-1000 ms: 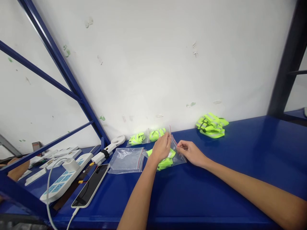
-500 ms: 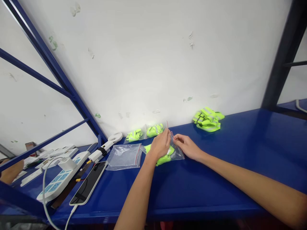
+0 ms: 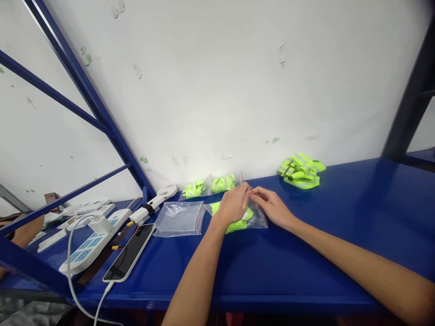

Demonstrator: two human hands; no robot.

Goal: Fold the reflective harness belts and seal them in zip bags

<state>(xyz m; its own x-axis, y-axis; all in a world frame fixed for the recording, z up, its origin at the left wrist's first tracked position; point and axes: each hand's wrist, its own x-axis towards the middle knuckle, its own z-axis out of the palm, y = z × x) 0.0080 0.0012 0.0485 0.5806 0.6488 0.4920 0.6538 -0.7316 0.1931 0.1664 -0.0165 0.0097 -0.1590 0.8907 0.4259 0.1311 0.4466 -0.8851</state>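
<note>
My left hand (image 3: 234, 204) and my right hand (image 3: 271, 206) meet at the red-striped edge of a clear zip bag (image 3: 260, 219). Both have their fingers closed on that edge. Inside the bag lies a folded neon-yellow strap with pale reflective bands (image 3: 237, 225), partly covered by my left hand. Two more bagged neon bundles rest behind, a left one (image 3: 194, 189) and a right one (image 3: 223, 183). To the left of my left hand lie flat clear zip bags (image 3: 180, 218). A loose heap of neon reflective straps (image 3: 302, 170) sits by the wall, beyond my right hand.
A phone (image 3: 129, 253) on a charging cable, a white power strip (image 3: 90, 246) and a handheld fan (image 3: 166, 191) occupy the left of the blue table (image 3: 288, 271). Blue frame bars (image 3: 98, 108) rise there. Another person's arm (image 3: 29, 231) shows at far left.
The camera view has shifted slightly, so the scene sits a little further right. My right hand has come closer to my left along the bag's edge.
</note>
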